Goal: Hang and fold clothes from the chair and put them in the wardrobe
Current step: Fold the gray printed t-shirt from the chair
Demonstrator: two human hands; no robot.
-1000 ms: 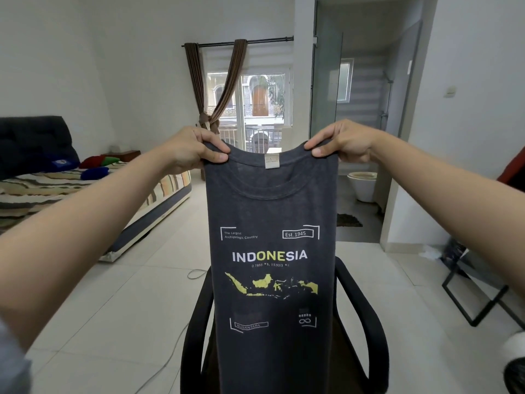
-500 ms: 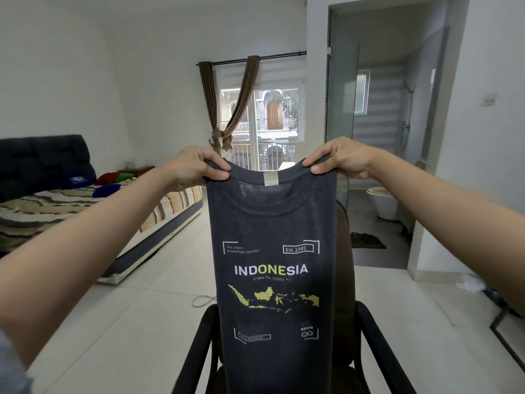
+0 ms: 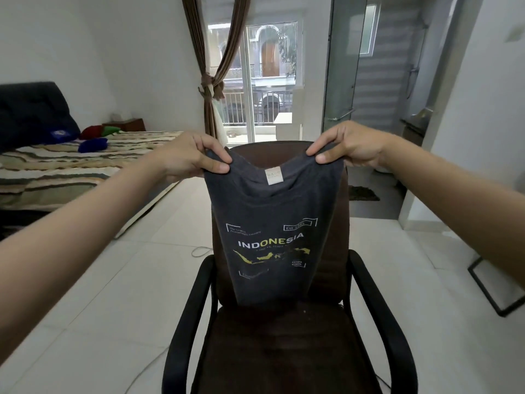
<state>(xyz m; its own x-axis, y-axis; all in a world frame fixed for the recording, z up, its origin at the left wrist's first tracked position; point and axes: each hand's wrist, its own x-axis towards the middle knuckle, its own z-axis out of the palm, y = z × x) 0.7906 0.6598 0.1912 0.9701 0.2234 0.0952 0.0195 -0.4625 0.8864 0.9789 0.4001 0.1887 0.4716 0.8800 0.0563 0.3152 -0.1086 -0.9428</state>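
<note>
Grey T-shirt [image 3: 272, 223] in two-handed pinch

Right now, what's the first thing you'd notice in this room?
The dark grey T-shirt printed INDONESIA, held up in the middle by its shoulders, left hand and right hand pinching it. Right behind it is a brown office chair; a striped bed sits at the left.
</note>
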